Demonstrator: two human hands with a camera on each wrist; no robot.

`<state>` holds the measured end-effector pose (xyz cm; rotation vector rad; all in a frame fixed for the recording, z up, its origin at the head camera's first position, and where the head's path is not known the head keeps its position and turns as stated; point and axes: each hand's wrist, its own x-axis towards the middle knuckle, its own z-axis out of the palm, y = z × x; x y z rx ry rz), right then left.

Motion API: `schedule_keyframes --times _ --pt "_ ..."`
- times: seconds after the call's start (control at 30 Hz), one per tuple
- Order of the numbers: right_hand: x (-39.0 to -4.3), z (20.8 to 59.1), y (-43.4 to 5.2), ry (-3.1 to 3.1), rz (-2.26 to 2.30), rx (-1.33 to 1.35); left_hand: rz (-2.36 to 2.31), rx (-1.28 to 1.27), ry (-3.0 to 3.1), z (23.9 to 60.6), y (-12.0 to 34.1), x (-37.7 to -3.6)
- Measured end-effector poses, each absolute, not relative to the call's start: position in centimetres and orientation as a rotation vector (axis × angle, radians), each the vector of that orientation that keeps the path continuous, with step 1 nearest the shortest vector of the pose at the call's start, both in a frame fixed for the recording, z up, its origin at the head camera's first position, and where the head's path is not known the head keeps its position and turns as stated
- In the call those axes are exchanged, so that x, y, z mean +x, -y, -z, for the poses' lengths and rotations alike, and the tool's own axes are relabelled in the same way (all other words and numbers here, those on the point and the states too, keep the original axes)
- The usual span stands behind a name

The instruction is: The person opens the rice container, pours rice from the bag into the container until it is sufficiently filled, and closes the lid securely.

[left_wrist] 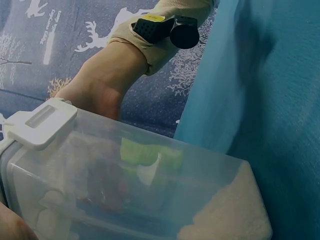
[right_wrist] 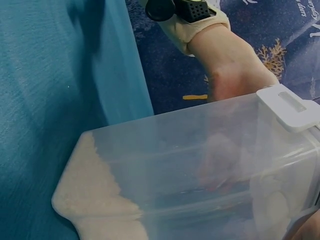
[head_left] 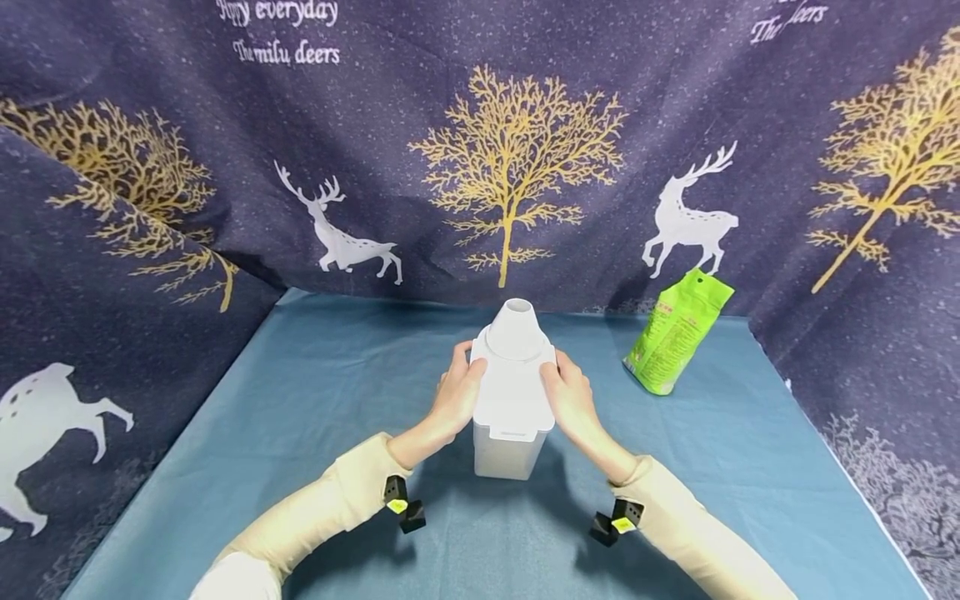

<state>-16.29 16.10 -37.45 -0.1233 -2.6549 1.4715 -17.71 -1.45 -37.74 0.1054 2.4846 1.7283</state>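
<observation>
Blue-covered counter (head_left: 315, 433) before a dark backdrop (head_left: 420, 208) printed with deer and golden trees. At centre, translucent container (head_left: 504, 450), upright, white grains (right_wrist: 95, 200) lying along its bottom, white lid (head_left: 514, 392) with funnel spout on top. Left hand (head_left: 457, 396) at 9 o'clock of lid, right hand (head_left: 570, 400) at 3 o'clock, fingers curled round its sides. At 2 o'clock, well apart, green pouch (head_left: 677, 332) leaning on backdrop.

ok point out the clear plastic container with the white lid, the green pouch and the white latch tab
clear plastic container with white lid (head_left: 506, 450), head view, on its frosted front wall
green pouch (head_left: 677, 342), head view, middle of its printed face
white latch tab (left_wrist: 42, 122), left wrist view, on the tab's flat top
</observation>
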Motion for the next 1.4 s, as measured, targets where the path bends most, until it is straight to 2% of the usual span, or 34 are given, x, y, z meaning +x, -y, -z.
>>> schedule_keyframes --times 1.4 --pt "-15.2 36.9 -18.5 2.737 -1.497 -0.117 -1.674 0.208 -2.442 37.7 -0.3 -16.4"
